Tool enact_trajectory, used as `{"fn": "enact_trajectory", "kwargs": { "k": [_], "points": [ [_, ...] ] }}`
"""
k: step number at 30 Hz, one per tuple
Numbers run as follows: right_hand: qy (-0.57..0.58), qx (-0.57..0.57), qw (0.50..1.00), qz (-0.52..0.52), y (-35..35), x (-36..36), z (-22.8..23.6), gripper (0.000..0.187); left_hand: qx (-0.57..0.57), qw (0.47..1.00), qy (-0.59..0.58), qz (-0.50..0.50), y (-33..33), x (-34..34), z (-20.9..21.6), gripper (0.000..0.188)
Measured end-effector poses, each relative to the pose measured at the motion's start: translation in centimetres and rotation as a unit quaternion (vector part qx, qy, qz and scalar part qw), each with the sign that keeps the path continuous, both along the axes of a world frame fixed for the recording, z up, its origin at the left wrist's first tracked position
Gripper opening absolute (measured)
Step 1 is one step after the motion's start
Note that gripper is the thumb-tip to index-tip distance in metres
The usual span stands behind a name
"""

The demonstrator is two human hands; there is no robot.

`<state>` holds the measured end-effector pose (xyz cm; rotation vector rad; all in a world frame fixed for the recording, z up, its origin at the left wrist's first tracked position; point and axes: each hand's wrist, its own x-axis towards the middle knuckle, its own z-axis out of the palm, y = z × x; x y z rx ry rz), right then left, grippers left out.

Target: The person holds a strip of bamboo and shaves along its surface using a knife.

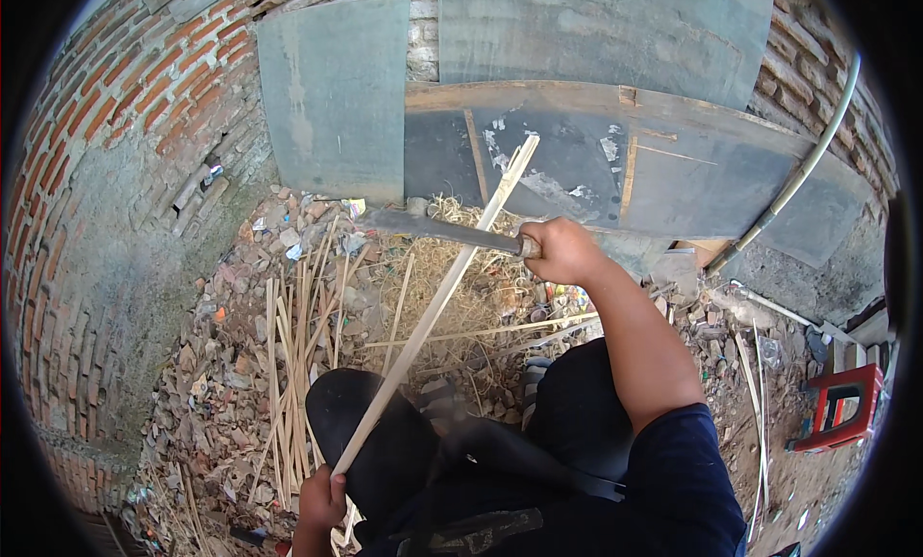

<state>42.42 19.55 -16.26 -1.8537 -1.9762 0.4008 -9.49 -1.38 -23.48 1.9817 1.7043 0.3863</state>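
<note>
My left hand (322, 499) is closed round the lower end of a long pale bamboo strip (423, 326), which slants up and away to the right across my left knee. The strip's far end looks split. My right hand (561, 251) grips the short handle of a machete (442, 229). Its long grey blade points left and crosses over the strip, near the strip's upper part; whether the edge bites into it I cannot tell. Thin curled shavings (452, 278) lie on the ground beneath the blade.
A pile of bamboo strips (288, 365) lies on the rubble at my left. More strips (755, 403) lie at the right, near a red plastic stool (841, 408). Dark panels (567, 163) lean along the far wall, a brick wall (125, 173) rises at the left, and a pole (798, 177) leans at the right.
</note>
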Motion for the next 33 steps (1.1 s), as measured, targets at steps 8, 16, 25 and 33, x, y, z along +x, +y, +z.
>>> {"fn": "enact_trajectory", "kwargs": {
  "k": [8, 16, 25, 33],
  "points": [
    [0.043, -0.021, 0.996, -0.068, 1.6, 4.4, -3.8, 0.033, -0.017, 0.999, 0.038, 0.001, 0.6, 0.2, 0.5, 0.041],
    [-0.028, -0.018, 0.998, 0.052, -0.2, -0.9, 0.3, 0.027, -0.023, 1.0, -0.011, 0.005, 0.2, 0.2, 0.7, 0.041],
    [0.019, 0.013, 0.996, -0.088, 2.0, 4.5, -5.3, 0.029, 0.005, 1.0, 0.026, -0.012, 0.9, 0.6, 1.2, 0.038],
    [-0.038, -0.004, 0.998, 0.045, -0.4, -0.7, 0.8, 0.033, -0.002, 1.0, 0.004, -0.009, 0.6, 0.2, 0.3, 0.04]
  ]
}}
